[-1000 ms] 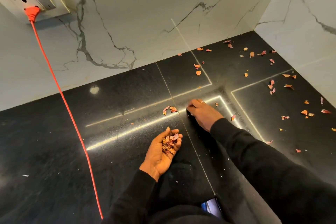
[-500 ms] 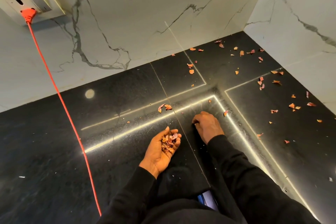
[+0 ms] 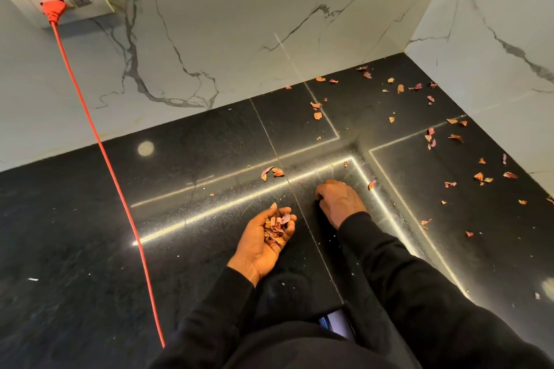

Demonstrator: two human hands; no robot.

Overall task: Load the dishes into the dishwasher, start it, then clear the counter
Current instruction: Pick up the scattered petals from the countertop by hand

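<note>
Glossy black stone tabletop point(image 3: 90, 249), set in a corner of white veined marble walls point(image 3: 239, 24). Left hand point(image 3: 263, 237) is palm up, grip cupped round a heap of dry pink-orange peel scraps point(image 3: 275, 226). Right hand point(image 3: 340, 201) is knuckles-up just beside it, fingers curled onto the stone; cannot tell if the grip pinches anything. Loose flakes point(image 3: 482, 177) lie scattered to the right. Red power cord point(image 3: 102, 153) runs along the left.
</note>
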